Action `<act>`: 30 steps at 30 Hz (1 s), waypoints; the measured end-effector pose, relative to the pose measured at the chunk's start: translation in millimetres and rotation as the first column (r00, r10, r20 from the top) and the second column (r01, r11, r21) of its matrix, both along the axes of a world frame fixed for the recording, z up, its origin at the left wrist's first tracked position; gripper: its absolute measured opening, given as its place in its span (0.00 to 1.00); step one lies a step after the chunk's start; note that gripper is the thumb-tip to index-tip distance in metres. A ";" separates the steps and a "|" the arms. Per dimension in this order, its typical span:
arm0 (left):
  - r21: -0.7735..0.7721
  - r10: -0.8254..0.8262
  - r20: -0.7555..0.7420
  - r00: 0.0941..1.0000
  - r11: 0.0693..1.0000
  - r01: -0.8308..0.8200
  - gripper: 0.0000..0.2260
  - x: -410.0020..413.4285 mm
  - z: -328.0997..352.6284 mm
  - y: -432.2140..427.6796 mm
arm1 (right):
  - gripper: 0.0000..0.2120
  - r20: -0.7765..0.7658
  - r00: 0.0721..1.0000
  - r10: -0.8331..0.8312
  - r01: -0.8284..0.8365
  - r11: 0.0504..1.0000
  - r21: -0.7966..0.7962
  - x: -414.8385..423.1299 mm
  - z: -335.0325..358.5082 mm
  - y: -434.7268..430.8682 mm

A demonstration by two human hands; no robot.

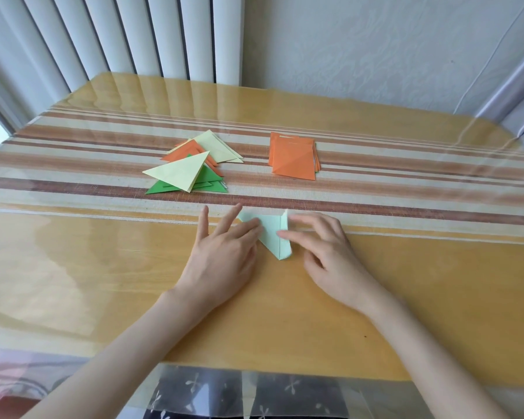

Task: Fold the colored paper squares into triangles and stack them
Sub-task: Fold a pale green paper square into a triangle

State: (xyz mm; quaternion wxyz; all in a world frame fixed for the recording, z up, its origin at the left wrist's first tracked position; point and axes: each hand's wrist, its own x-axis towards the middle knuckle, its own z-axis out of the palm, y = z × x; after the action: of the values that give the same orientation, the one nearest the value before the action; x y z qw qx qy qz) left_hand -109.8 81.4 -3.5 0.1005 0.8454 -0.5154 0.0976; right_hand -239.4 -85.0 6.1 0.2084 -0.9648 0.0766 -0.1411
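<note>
The desk (103, 267) carries a striped cloth (406, 164) under a clear plastic cover, with the stripes running across its middle from the left edge to the right edge.

1. Stack of folded triangles (179, 175): lies on the stripes, left of the desk's centre. A pale yellow triangle is on top, with green, orange and further yellow triangles fanned out beneath it.

2. My left hand (224, 255): lies palm down nearer the front edge, in front of the stack. The fingers are straight and spread. Two of them rest flat on the left part of the pale green paper (271, 234) and pin it to the desk. They grasp nothing.

3. Pale green paper: lies between my two hands, near the centre of the desk. It is folded to a triangular shape with a straight crease on its right side. A narrow flap stands up along that crease.

4. Stack of orange squares (294, 160): lies flat on the stripes, right of the triangles and well apart from them.

5. My right hand (327, 252): its index finger (291, 235) is extended, with the tip pressing on the crease. The other fingers are loosely bent and hold nothing.
</note>
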 end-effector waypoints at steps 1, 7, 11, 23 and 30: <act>0.003 -0.015 -0.013 1.000 1.000 0.015 0.21 3.3 0.5 -0.9 | 0.25 -0.033 0.997 0.070 -0.069 0.997 0.016 0.1 2.3 -4.9; -0.020 -0.037 -0.042 0.998 0.999 0.036 0.18 12.5 -0.2 -10.6 | 0.12 0.022 0.991 0.131 -0.121 0.958 -0.261 7.1 -1.1 -24.8; -0.106 -0.190 -0.072 0.979 0.978 0.182 0.18 11.1 1.5 -11.4 | 0.12 0.119 0.969 0.215 -0.185 0.958 -0.219 17.1 -4.3 -26.8; -0.129 -0.380 -0.210 0.901 0.924 0.360 0.18 11.4 1.8 6.3 | 0.05 0.052 0.998 -0.035 0.021 0.966 0.258 22.5 -7.1 -16.0; -0.133 -0.398 -0.217 0.891 0.916 0.377 0.17 10.7 -0.1 9.5 | 0.06 0.015 0.993 -0.121 0.115 0.969 0.218 29.0 -9.5 -3.4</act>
State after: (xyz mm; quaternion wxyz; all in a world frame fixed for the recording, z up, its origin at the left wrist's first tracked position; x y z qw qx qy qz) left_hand -99.1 90.9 -3.6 0.2164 0.7258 -0.6530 -0.0049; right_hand -210.4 -88.4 -3.5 0.3046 -0.9280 0.1456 -0.1578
